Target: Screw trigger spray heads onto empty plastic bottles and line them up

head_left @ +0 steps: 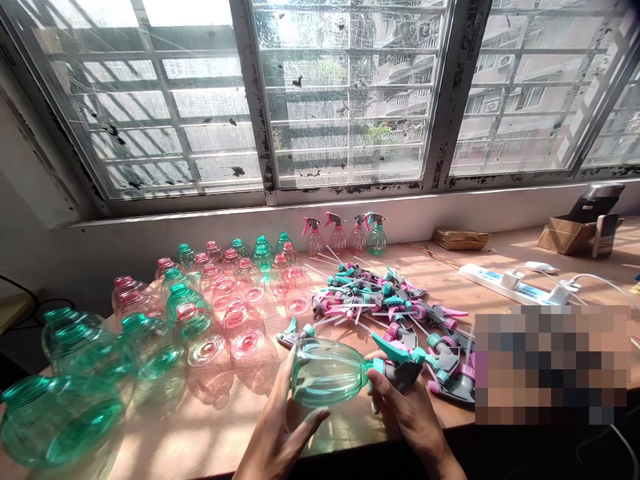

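Two-handed hold over near edge of table (pixel 210 427): left hand (pixel 280 437) cupped around green bottle (pixel 325 370) lying sideways, right hand (pixel 407 417) pinching teal trigger head (pixel 400 365) at its neck. Keep threads square; turn gently.

Glossy clear plastic bottle (pixel 327 370); matt wooden table (pixel 210 427).

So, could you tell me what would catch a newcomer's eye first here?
The crowd of green and pink bottles covering the left of the table stands out first, then the heap of spray heads at its middle. Nearest the camera, the left hand and right hand hold a green bottle on its side.
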Motion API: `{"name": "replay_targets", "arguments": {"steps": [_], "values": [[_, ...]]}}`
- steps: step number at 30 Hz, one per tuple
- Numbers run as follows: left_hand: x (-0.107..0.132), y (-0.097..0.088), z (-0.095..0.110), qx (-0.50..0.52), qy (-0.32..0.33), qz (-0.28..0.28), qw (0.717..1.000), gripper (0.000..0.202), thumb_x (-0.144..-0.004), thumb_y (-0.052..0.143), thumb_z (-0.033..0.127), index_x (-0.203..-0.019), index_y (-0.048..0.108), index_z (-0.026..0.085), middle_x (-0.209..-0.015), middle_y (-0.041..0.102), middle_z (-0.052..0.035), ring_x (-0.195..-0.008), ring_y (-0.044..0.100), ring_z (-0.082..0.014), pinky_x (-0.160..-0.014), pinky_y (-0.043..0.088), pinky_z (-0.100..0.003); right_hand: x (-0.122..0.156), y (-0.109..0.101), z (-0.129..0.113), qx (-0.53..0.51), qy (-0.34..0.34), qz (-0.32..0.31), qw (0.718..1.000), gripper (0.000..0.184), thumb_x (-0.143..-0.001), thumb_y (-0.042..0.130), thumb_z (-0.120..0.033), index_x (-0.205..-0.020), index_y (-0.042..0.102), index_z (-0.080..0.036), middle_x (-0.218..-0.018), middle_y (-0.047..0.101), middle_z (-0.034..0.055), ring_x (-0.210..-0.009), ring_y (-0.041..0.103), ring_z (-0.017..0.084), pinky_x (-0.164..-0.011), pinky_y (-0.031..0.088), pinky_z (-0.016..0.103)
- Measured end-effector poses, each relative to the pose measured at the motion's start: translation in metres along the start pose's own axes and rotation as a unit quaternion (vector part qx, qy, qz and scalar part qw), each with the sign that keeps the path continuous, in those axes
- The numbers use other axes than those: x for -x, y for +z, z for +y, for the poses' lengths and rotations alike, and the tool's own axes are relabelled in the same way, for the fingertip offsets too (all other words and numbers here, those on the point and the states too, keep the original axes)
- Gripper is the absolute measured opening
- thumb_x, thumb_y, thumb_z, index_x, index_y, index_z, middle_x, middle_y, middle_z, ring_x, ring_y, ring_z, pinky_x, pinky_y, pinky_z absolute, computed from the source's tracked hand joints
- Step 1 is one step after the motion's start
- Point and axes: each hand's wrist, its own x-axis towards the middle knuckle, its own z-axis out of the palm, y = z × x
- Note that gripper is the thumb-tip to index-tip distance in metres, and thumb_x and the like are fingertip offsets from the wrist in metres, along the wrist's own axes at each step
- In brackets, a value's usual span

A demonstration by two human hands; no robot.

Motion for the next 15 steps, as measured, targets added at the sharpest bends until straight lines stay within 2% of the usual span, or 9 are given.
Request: {"name": "replay_targets", "arguments": {"steps": [3,6,9,12,15], "values": [[-0.0041,0.0039,-0.0022,0.000,0.031,0.030,0.999,0.080,-0.100,0.066,0.049,-0.167,0.023,0.043,-0.175,0.034,-0.0054,-0.157,0.038,-0.0403,-0.130,0.027,-0.060,0.0000,-0.0009,0.0011,0.009,-0.001,-0.002,1.000,0.039,-0.088,0.080,-0.056,-0.097,0.072,-0.018,-0.061,0.064,-0.0022,-0.048,0.057,0.014,-0.048,0.050,0.025],[-0.0047,0.0058,-0.0045,0.018,0.030,0.049,0.998,0.080,-0.099,0.066,0.052,-0.167,0.025,0.043,-0.173,0.040,-0.0045,-0.155,0.043,-0.0394,-0.129,0.031,-0.058,-0.0001,-0.0017,0.0023,0.013,-0.002,-0.004,1.000,0.040,-0.089,0.079,-0.057,-0.096,0.072,-0.018,-0.061,0.064,-0.0022,-0.047,0.057,0.014,-0.048,0.049,0.025],[-0.0010,0.0039,-0.0061,-0.006,-0.002,0.030,1.000,0.086,-0.097,0.070,0.051,-0.168,0.021,0.043,-0.172,0.040,-0.0061,-0.158,0.036,-0.0397,-0.130,0.027,-0.060,-0.0003,-0.0014,0.0033,0.011,-0.001,-0.007,1.000,0.040,-0.089,0.079,-0.057,-0.097,0.072,-0.018,-0.061,0.065,-0.0024,-0.047,0.056,0.013,-0.048,0.049,0.025],[0.0022,0.0015,-0.0067,-0.003,-0.016,0.013,1.000,0.089,-0.098,0.068,0.051,-0.169,0.014,0.041,-0.176,0.032,-0.0085,-0.161,0.029,-0.0386,-0.130,0.024,-0.062,-0.0004,-0.0001,0.0052,0.010,-0.002,-0.005,1.000,0.041,-0.088,0.079,-0.058,-0.096,0.072,-0.018,-0.061,0.063,-0.0027,-0.047,0.055,0.013,-0.047,0.048,0.025],[0.0019,0.0014,-0.0073,0.017,-0.007,0.012,1.000,0.090,-0.098,0.069,0.050,-0.169,0.014,0.042,-0.178,0.028,-0.0078,-0.159,0.034,-0.0390,-0.129,0.029,-0.060,-0.0002,0.0009,0.0075,0.014,-0.005,0.003,1.000,0.042,-0.087,0.079,-0.060,-0.094,0.073,-0.019,-0.061,0.063,-0.0027,-0.046,0.055,0.013,-0.047,0.048,0.025]]}}
